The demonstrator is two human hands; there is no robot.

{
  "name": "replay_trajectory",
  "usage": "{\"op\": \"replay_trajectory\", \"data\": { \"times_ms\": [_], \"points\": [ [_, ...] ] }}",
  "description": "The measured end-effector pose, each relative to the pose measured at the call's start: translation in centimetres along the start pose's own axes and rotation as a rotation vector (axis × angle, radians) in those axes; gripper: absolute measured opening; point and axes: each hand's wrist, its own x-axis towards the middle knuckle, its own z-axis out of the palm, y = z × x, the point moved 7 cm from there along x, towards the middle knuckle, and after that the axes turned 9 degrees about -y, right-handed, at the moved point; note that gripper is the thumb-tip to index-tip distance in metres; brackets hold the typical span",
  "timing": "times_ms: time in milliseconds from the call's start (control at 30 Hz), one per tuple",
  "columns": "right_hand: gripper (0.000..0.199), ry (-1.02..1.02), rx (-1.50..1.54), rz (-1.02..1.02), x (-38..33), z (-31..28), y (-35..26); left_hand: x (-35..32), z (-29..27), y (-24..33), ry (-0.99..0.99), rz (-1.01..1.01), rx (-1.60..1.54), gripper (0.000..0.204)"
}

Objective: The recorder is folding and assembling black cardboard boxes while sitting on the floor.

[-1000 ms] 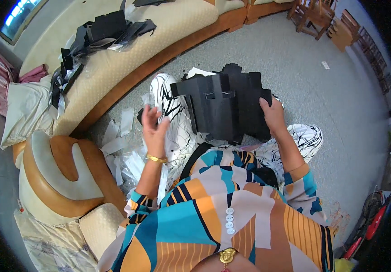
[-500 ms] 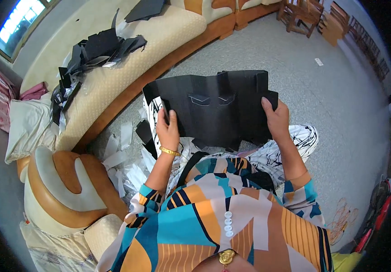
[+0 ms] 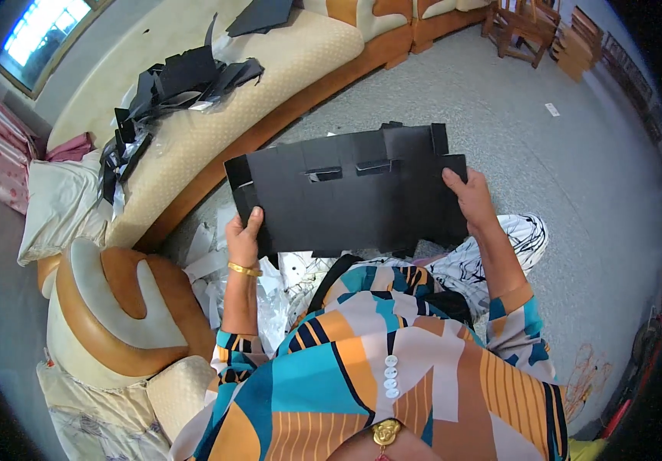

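A flat black die-cut cardboard sheet (image 3: 346, 192) is held at frame centre, spread wide and facing the camera, with two small slot cut-outs near its upper middle and stepped tabs along its top edge. Its lower left edge is gripped by the left hand (image 3: 244, 237), fingers closed on the sheet with the thumb on the front face. Its right edge is gripped by the right hand (image 3: 469, 201), fingers wrapped behind and thumb on the front. The sheet is held in the air above the lap, clear of everything around it.

Just below and left of the sheet, white paper scraps (image 3: 208, 265) are piled on the floor. A black-and-white patterned cloth (image 3: 492, 253) is seen at lower right of the sheet.

At upper left, more black cardboard pieces (image 3: 170, 84) are heaped on a long cream sofa (image 3: 285, 61) with an orange-brown base edge curving toward frame centre. One more black piece (image 3: 262, 15) lies at the top edge. A pale cushion (image 3: 58, 203) sits at far left.

Grey carpeted floor (image 3: 577, 184) is open at right. Wooden furniture (image 3: 523, 27) stands at upper right, well apart.
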Motion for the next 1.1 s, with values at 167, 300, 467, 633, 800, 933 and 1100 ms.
{"op": "replay_trajectory", "data": {
  "times_ms": [167,300,467,633,800,933,1100],
  "points": [
    [0.034,-0.283,0.474,0.339,0.3,5.1,3.9,-2.0,-4.3,-0.8,-0.012,-0.100,-0.030,0.019],
    [0.031,-0.321,0.527,0.510,-0.5,8.6,11.7,-3.2,-7.5,-8.7,0.041,-0.286,-0.040,0.017],
    [0.025,-0.295,0.309,0.612,-0.2,9.3,14.6,-2.9,-9.9,-10.3,0.111,-0.211,0.419,0.026],
    [0.021,-0.229,0.100,0.379,0.4,9.0,11.2,-3.7,-4.2,4.8,0.407,0.419,1.227,0.064],
    [0.032,-0.116,-0.331,0.089,0.6,9.4,8.3,-1.9,8.1,3.8,-0.118,0.566,1.433,0.066],
    [0.061,-0.146,-0.655,0.077,1.1,10.3,4.4,-0.9,9.8,-2.4,-0.360,0.446,1.600,0.061],
    [0.075,-0.145,-1.033,-0.298,2.4,14.5,3.6,-0.9,9.7,-2.8,-0.352,0.467,1.661,0.061]
  ]
}}
